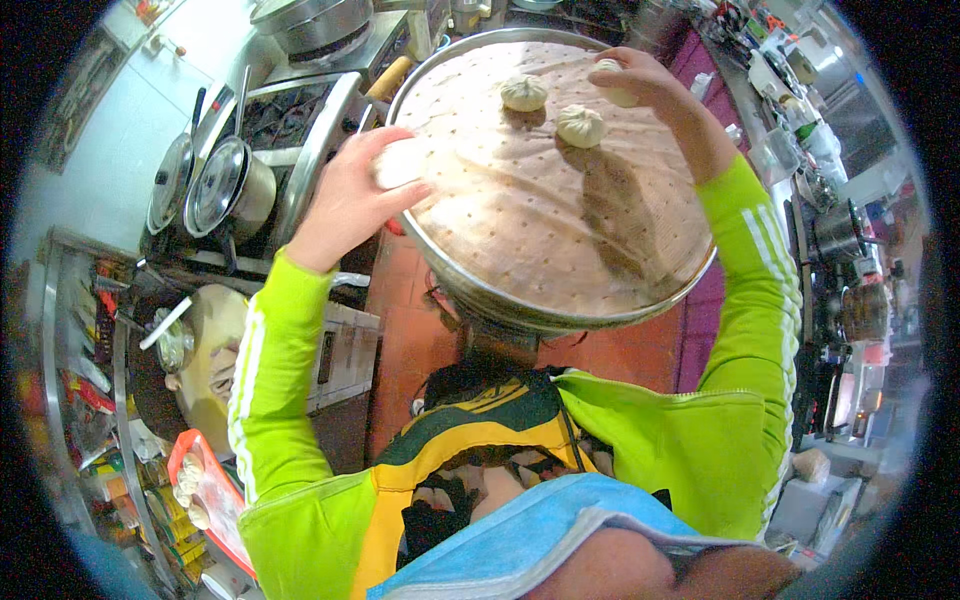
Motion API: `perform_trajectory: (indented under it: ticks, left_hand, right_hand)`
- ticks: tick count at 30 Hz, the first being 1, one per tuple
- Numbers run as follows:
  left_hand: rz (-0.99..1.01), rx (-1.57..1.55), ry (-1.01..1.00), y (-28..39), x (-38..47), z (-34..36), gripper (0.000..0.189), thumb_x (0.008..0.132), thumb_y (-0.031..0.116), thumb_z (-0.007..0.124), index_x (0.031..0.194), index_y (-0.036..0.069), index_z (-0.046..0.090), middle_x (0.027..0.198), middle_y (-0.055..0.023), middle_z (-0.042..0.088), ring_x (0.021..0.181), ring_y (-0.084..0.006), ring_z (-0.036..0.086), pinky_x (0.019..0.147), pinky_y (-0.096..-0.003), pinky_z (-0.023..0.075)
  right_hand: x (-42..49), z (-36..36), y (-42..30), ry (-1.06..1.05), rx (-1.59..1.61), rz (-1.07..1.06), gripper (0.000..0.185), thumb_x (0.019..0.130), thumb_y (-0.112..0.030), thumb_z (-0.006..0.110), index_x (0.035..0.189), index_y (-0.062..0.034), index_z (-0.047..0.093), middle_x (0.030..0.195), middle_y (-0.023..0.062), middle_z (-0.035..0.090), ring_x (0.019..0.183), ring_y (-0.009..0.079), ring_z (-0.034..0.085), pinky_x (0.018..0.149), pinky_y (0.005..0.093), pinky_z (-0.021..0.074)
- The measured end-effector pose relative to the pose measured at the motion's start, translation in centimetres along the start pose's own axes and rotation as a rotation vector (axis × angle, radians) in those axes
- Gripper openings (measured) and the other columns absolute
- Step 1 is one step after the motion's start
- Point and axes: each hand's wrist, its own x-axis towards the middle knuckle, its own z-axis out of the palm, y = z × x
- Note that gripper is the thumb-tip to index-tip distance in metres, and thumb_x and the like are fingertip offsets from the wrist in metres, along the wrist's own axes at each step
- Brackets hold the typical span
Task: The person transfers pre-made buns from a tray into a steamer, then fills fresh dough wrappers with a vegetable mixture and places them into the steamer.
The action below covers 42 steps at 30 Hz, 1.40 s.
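Observation:
A large round metal steamer tray [559, 319] lies in front of me, lined with a perforated cloth [495, 247]. Two pleated steamed-bun dough pieces rest on the cloth, one bun [523, 93] farther back and another bun [580, 126] a little nearer and to the right. My right hand [646, 79] holds a third pale bun [615, 82] at the tray's far right. At the left rim, my left hand [360, 184] curls around a white, overexposed round bun [397, 161]; glare hides its detail.
A gas stove [281, 116] with lidded pans [225, 187] stands at the left. A red-rimmed tray [225, 502] with several dough pieces is at lower left. A metal pot [315, 26] sits at the back. Cluttered shelves and counters run along the right.

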Motion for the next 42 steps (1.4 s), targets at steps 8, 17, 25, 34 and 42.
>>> perform_trajectory:
  ticks: [8,17,25,34,42]
  left_hand:
    - [-0.037,0.387,-0.203,2.3,9.4,10.2,0.061,0.078,0.046,0.077,0.122,0.006,0.061,0.115,-0.0297,0.058,0.104,-0.0433,0.060,0.092,-0.0459,0.0498]
    - [0.063,0.404,-0.214,1.7,4.2,8.0,0.091,0.077,0.055,0.073,0.133,-0.011,0.043,0.110,-0.0317,0.062,0.104,-0.0436,0.059,0.095,-0.0490,0.0486]
    - [-0.107,0.534,0.335,-6.3,-22.2,-13.1,0.064,0.079,0.041,0.075,0.126,0.002,0.055,0.122,-0.0208,0.056,0.116,-0.0389,0.053,0.102,-0.0456,0.0435]
    - [-1.238,1.047,0.832,-9.3,-65.5,-28.8,0.070,0.075,0.037,0.078,0.128,-0.001,0.053,0.127,-0.0229,0.056,0.120,-0.0421,0.051,0.104,-0.0524,0.0391]
    - [-1.145,1.242,0.628,-14.8,-74.9,-27.6,0.077,0.077,0.036,0.076,0.136,-0.001,0.043,0.123,-0.0283,0.054,0.119,-0.0477,0.049,0.107,-0.0534,0.0369]
  right_hand:
    - [9.8,3.2,5.3,0.171,-0.537,-0.187,0.063,0.076,-0.041,0.076,0.123,-0.0011,0.062,0.111,0.0193,0.069,0.100,0.0316,0.066,0.088,0.0405,0.0517]
    - [8.3,1.2,5.6,-0.044,-0.454,-0.388,0.059,0.085,-0.036,0.071,0.129,0.0002,0.056,0.122,0.0193,0.063,0.111,0.0294,0.061,0.094,0.0382,0.0493]
    - [9.6,13.7,-8.7,-0.426,-0.016,-0.456,0.050,0.094,-0.016,0.065,0.138,0.0004,0.048,0.127,0.0125,0.059,0.116,0.0202,0.058,0.096,0.0336,0.0484]
    - [-11.6,57.1,-33.5,-0.993,-0.303,-1.044,0.057,0.087,-0.028,0.075,0.134,-0.0045,0.052,0.125,0.0198,0.061,0.115,0.0283,0.062,0.094,0.0384,0.0523]
    - [-27.4,81.7,-40.7,-0.962,-0.422,-0.862,0.078,0.078,-0.053,0.076,0.130,0.0011,0.053,0.116,0.0220,0.065,0.107,0.0311,0.065,0.091,0.0383,0.0516]
